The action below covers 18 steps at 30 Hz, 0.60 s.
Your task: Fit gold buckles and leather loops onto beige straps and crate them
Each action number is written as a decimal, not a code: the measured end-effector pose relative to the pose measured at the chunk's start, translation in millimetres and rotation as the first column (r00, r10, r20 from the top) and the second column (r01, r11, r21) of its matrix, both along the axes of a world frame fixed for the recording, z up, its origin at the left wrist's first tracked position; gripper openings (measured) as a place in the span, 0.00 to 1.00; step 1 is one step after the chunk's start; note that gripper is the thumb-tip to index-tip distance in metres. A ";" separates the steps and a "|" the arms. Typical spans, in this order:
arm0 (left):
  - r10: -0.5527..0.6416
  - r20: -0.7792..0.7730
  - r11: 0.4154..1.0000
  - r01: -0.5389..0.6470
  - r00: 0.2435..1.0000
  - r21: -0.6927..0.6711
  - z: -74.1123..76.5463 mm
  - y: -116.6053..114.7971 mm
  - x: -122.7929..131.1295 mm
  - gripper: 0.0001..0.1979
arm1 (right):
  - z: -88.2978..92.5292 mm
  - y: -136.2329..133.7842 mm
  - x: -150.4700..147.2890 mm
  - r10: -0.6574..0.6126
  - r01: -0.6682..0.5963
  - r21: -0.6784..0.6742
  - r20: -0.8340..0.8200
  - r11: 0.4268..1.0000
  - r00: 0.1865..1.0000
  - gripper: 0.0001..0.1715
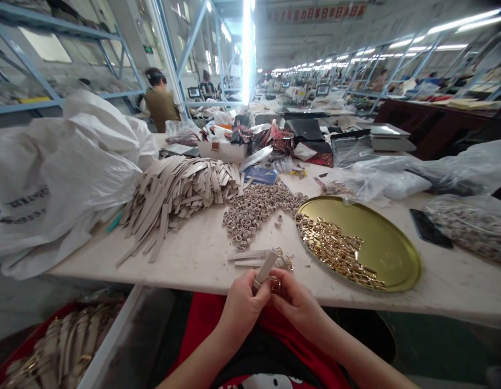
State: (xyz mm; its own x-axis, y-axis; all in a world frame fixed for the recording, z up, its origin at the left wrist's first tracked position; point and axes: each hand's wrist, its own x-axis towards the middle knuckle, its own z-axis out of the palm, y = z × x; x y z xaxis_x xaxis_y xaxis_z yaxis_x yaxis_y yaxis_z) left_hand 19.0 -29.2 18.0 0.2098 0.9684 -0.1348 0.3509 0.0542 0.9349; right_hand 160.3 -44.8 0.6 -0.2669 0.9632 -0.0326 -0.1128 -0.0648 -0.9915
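Strap (265, 270) of beige leather stands between the person's hands, just above the table's near edge, its long axis tilted, free end pointing up and away, leaning slightly right. The left hand (242, 308) is clamped on its lower end, and the right hand (296, 305) is closed beside it, nearly touching, fingers on a metal ring (275, 283) at the strap's base. Beyond them, on the table (112, 265), lie two loose straps (250, 256), a heap of straps (177, 200), a pile of rings (254, 208) and a gold tray (396, 254) of fittings (335, 251).
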 end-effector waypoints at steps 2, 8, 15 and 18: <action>-0.014 0.000 1.000 0.014 1.000 -0.007 -1.1 -0.9 -0.9 0.11 | -5.2 -1.6 -2.7 -0.038 0.038 0.006 0.048 0.999 0.998 0.17; -0.157 0.028 0.988 0.157 0.987 -0.011 -7.2 2.7 -15.0 0.14 | -9.1 4.2 4.2 -0.207 0.198 -0.174 -0.036 0.965 0.978 0.15; -0.227 -0.092 0.973 0.222 0.970 -0.060 -20.7 -1.2 -24.4 0.15 | -8.9 16.3 4.0 -0.401 0.178 -0.543 -0.325 0.821 0.857 0.19; -0.280 -0.082 0.960 0.279 0.956 -0.029 -17.1 -1.0 -20.3 0.14 | -16.6 11.2 -4.7 -0.339 0.111 -0.565 -0.317 0.818 0.886 0.18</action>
State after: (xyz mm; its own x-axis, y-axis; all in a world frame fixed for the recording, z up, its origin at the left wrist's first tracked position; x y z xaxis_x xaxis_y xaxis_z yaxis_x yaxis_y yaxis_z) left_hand -1.4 -30.2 0.9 0.4591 0.8700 -0.1800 0.4317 -0.0414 0.9010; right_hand 155.6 -33.6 -16.0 -0.1443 0.8629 -0.4844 -0.5538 -0.4761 -0.6831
